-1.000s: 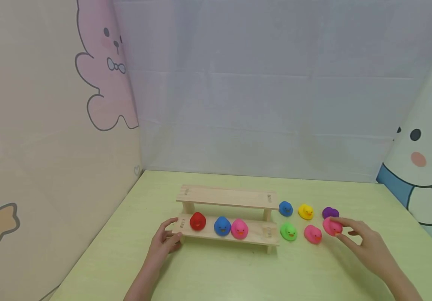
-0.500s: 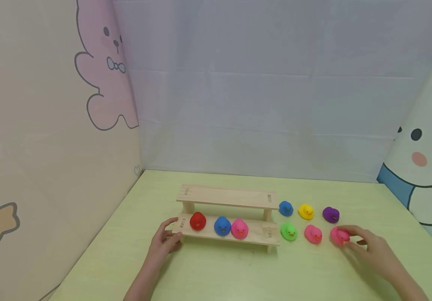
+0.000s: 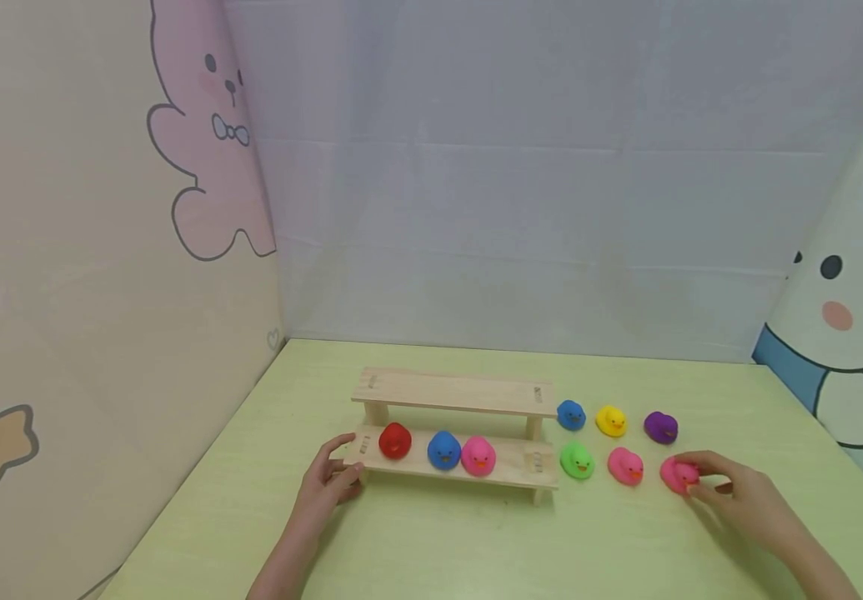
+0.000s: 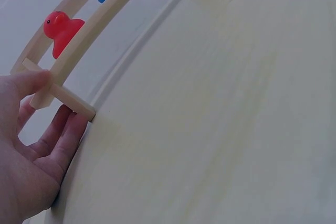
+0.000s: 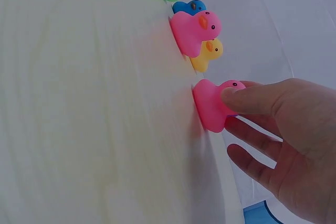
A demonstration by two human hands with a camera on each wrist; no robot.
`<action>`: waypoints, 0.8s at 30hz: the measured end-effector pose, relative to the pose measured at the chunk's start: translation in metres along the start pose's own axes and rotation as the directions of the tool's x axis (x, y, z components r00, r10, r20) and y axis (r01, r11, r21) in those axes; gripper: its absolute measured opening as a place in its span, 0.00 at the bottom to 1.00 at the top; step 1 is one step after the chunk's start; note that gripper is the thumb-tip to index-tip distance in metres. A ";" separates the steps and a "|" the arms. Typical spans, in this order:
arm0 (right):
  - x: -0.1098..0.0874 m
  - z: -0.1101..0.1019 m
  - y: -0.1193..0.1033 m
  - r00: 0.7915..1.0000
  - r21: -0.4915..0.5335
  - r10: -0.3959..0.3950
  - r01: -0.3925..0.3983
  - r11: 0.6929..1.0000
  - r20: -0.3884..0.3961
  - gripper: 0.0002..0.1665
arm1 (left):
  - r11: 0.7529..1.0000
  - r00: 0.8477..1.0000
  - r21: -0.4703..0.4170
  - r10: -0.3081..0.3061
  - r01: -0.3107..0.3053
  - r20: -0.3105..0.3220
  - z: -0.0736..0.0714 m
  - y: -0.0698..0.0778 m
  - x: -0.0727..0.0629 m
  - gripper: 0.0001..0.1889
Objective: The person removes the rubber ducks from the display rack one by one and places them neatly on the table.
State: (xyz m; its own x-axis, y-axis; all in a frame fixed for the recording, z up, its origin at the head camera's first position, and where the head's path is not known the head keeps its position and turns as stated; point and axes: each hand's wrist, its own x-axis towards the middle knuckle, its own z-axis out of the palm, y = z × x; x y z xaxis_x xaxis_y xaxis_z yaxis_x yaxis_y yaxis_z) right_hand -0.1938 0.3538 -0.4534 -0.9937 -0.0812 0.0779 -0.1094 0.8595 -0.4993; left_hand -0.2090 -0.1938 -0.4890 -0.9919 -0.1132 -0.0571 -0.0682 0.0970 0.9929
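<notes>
Since 1 sec ago, we see the held pink duck [image 3: 677,475] has come down from in front of the purple duck [image 3: 660,427] to the table [image 3: 431,542], nearer us & a bit further R; vs. ½ sec ago, hardly any shift. Our R hand [image 3: 748,498] is grasping it: thumb on the near side of its head, fingers round behind, other fingers spread below in the R wrist view. So the duck lies at our fingertips, to the L of the palm, base down on the table, upright AFAICT. Its bill points toward us & to the R; long axis runs diag., tail back-L to bill front-R. In the R wrist view our thumb hides its bill.

Just L of it, w/ a gap, sits the other pink duck [image 3: 626,467], then the green duck [image 3: 577,461]. Back row, L to R: small blue duck [image 3: 570,415], yellow duck [image 3: 611,422], then purple.

Our L hand [image 3: 323,479] grips the L end of the wooden shelf [image 3: 454,392], thumb over the lower board, fingers under. On that board, L to R: red duck [image 3: 395,441], blue shelf duck [image 3: 444,450], pink shelf duck [image 3: 479,457], the last 2 side by side.
</notes>
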 end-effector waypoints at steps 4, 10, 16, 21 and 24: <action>0.000 0.000 0.000 1.000 0.001 0.003 -0.003 1.000 0.000 0.23 | 1.000 1.000 -0.005 0.003 -0.003 0.007 0.000 0.001 -0.001 0.26; 0.000 -0.001 -0.001 1.000 0.009 0.010 -0.010 1.000 0.009 0.23 | 1.000 1.000 -0.004 0.000 0.000 0.003 0.001 0.002 -0.001 0.26; 0.000 -0.002 -0.001 1.000 0.012 0.003 -0.003 1.000 0.012 0.22 | 1.000 1.000 -0.001 -0.028 0.028 -0.006 0.000 0.004 -0.001 0.27; 0.000 -0.002 -0.001 1.000 0.012 -0.002 0.002 1.000 0.011 0.23 | 0.999 0.999 -0.003 -0.045 0.045 0.006 -0.001 0.005 -0.001 0.27; 0.000 -0.002 -0.001 1.000 0.013 0.001 -0.001 1.000 0.010 0.23 | 0.999 0.999 -0.009 -0.050 0.050 0.013 -0.002 0.006 -0.002 0.27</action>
State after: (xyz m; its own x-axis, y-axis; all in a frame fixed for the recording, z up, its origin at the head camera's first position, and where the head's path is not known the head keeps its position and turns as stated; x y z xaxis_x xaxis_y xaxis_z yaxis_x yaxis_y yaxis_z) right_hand -0.1934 0.3536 -0.4513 -0.9940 -0.0850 0.0688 -0.1083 0.8531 -0.5105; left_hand -0.2078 -0.1947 -0.4827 -0.9886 -0.1047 -0.1082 -0.1171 0.0827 0.9897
